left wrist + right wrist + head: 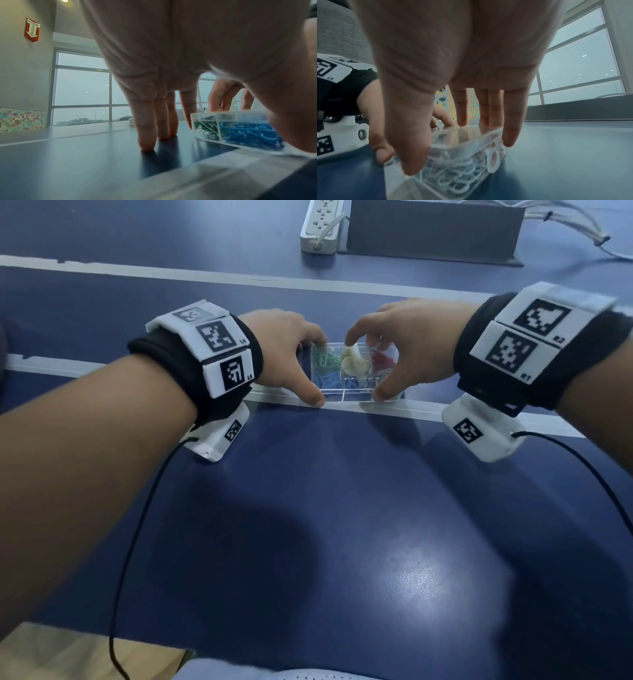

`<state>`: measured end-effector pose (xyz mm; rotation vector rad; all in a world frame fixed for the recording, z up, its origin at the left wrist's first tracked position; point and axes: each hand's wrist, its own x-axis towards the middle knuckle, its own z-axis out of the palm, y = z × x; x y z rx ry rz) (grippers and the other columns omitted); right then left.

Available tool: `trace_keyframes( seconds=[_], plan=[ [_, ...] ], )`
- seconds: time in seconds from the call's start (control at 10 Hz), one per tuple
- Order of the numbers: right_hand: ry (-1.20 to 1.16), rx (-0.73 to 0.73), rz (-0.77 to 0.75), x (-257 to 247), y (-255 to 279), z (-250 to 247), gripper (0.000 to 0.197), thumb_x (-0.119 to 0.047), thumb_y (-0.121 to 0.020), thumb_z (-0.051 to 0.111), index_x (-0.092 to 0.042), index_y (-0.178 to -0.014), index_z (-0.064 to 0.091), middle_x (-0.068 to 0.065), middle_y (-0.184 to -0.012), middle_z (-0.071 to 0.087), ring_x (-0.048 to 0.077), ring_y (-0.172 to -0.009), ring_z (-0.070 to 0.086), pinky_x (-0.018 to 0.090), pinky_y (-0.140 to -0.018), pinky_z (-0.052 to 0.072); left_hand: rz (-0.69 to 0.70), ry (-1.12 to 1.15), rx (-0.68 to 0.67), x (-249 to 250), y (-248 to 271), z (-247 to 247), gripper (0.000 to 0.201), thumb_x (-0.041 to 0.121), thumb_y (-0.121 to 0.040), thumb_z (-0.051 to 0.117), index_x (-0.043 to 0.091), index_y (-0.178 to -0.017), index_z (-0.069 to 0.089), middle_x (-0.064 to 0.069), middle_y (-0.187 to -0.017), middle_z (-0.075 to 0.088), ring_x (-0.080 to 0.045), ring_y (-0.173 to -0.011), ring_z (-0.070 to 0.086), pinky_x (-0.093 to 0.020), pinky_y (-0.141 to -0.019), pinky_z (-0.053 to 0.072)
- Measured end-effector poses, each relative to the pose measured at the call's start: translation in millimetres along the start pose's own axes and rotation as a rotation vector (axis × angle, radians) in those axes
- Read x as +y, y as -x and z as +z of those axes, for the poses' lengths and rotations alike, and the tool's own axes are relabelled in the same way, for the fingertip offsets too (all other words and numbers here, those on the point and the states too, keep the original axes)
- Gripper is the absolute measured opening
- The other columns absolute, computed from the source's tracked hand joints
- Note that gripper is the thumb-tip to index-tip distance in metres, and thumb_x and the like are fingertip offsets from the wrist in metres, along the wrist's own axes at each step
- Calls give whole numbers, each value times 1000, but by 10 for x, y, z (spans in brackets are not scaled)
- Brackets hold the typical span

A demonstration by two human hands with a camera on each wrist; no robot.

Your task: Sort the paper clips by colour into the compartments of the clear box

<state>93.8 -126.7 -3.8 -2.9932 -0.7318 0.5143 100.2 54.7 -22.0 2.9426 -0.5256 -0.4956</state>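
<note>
The clear box lies on the blue table between my hands, its flat lid down. Green clips, blue clips, yellow clips and red clips lie in separate compartments. My left hand holds the box's left end, thumb on the near corner, index finger behind the far corner, the other fingers standing on the table. My right hand spans the right end, thumb on the near wall, fingers at the far edge. White clips fill the near right compartment.
A white power strip and a grey housing stand at the far edge, with cables to their right. White tape lines cross the table. A small latch sits on the box's right end.
</note>
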Motion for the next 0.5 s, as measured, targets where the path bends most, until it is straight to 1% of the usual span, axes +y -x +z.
trace_keyframes(
  seconds=[0.1, 0.2, 0.3, 0.4, 0.5],
  plan=[
    [-10, -5, 8, -11, 2, 4, 76, -39, -63, 78, -29, -130, 43, 0, -105, 60, 21, -93, 52, 37, -88, 46, 3, -21, -13, -6, -10, 8, 79, 56, -59, 75, 29, -128, 46, 7, -105, 47, -19, -101, 49, -32, -89, 41],
    [-43, 7, 27, -4, 20, 30, 76, -38, -64, 78, -28, -129, 42, -1, -102, 59, 20, -90, 50, 38, -87, 47, 2, -37, -13, 8, -17, 28, 79, 54, -61, 74, 31, -130, 43, 4, -116, 50, -19, -102, 50, -30, -84, 39],
    [-65, 21, 54, -22, 39, 63, 77, -38, -62, 78, -29, -130, 41, 1, -105, 56, 23, -97, 54, 41, -89, 48, -6, -31, -14, 45, -17, 43, 80, 51, -63, 74, 33, -133, 40, 2, -120, 49, -22, -110, 52, -30, -85, 39],
    [-108, 28, 108, -31, 89, 88, 98, -41, -58, 81, -29, -139, 28, 3, -122, 45, 26, -114, 50, 44, -94, 47, -15, 58, -10, 12, -17, 23, 96, 47, -61, 78, 33, -142, 28, 1, -132, 48, -22, -121, 49, -33, -97, 40],
    [-221, 50, 164, -60, 303, 285, 131, -50, -47, 85, -34, -145, 1, 6, -149, 15, 28, -138, 22, 49, -107, 35, -49, 254, -74, 7, 107, 86, 127, 44, -51, 86, 35, -147, 3, 0, -144, 42, -19, -130, 44, -31, -107, 35]
  ],
)
